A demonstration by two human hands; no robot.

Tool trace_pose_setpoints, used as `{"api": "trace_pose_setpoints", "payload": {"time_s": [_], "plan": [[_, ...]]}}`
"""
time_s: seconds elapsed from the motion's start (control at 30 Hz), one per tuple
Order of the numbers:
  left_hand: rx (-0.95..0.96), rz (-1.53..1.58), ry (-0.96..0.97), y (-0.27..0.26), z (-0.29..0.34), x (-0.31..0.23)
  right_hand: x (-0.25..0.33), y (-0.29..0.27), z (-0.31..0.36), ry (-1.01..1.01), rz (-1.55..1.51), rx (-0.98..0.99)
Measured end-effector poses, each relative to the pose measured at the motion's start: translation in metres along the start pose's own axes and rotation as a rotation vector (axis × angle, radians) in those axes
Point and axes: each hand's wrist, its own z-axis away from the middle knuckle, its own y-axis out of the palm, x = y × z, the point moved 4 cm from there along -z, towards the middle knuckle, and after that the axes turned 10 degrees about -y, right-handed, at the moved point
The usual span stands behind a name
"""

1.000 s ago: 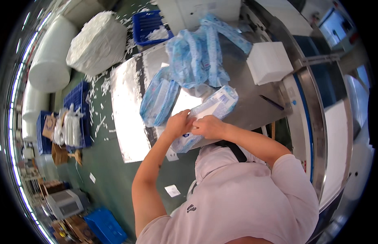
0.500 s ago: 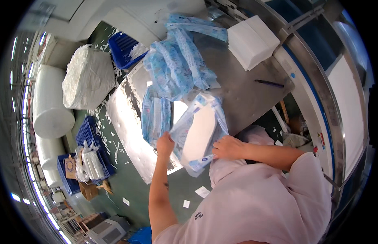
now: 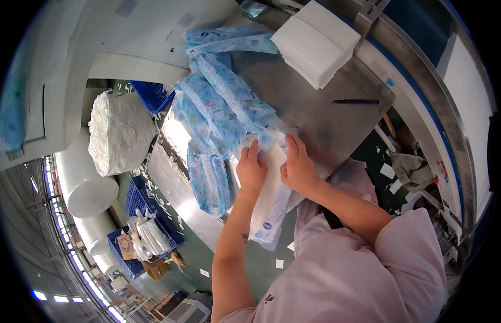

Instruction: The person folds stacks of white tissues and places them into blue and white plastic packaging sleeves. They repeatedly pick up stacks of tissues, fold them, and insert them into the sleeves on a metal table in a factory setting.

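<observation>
A clear plastic bag with blue print (image 3: 271,230) lies at the near edge of the metal table, a long white pad-like stack (image 3: 266,207) inside it. My left hand (image 3: 251,171) is at the left side of the bag's far end, fingers bent onto the film. Across from it, my right hand (image 3: 300,168) grips the right side of that end, thumb and fingers around the film. Just left of my left hand lies a filled blue printed packet (image 3: 208,183). Beyond my hands, several flat blue printed bags (image 3: 218,102) overlap in a heap.
A tall stack of white sheets (image 3: 318,43) stands at the table's far right, with a dark pen (image 3: 355,101) nearer. The metal tabletop (image 3: 315,126) borders a machine rail on the right. Floor left holds blue baskets (image 3: 144,204), white rolls (image 3: 91,188) and a white bundle (image 3: 121,134).
Both hands have moved from the bag's near part to its far end and come closer together. The bag now lies straighter around the white stack. The view has shifted.
</observation>
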Motion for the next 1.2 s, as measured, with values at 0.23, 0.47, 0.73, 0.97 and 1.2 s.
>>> {"api": "trace_pose_setpoints", "payload": {"time_s": [0.23, 0.47, 0.73, 0.97, 1.2], "plan": [[-0.239, 0.040, 0.311, -0.083, 0.078, -0.048, 0.018, -0.056, 0.030, -0.274, -0.232, 0.013], [-0.327, 0.047, 0.414, -0.093, 0.105, -0.040, 0.054, -0.085, 0.012, -0.596, -0.214, 0.093], [-0.293, -0.006, 0.369, -0.088, 0.034, -0.065, 0.052, -0.081, 0.007, -0.521, -0.041, 0.077], [0.407, 0.759, -0.407, 0.011, -0.031, 0.010, -0.037, -0.059, 0.020, 0.195, -0.264, 0.002], [0.435, 1.001, -0.696, 0.137, -0.024, 0.078, -0.121, 0.014, 0.014, 0.772, -0.273, -0.066]]}}
